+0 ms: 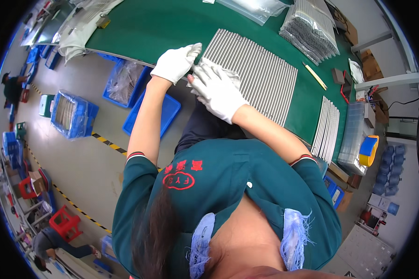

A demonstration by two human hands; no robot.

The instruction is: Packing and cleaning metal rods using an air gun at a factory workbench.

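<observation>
Many slim silvery metal rods [253, 69] lie side by side in a wide row on the green table. White gloves cover both of my hands. At the left end of the row, beside the table's near edge, is my left hand [178, 63]; its fingers are curled together, and whatever they hold is hidden. My right hand [217, 93] rests over the near left corner of the rods, its fingers closed on a folded white cloth [234, 77]. Part of that cloth spreads onto the rods.
A smaller row of rods [326, 128] lies to the right, near a pale-handled pointed tool [314, 76]. Bagged rods [309, 30] are piled at the far right. Below the table's left edge stand blue bins [125, 81]. A yellow-and-blue tape roll [368, 151] sits at the right.
</observation>
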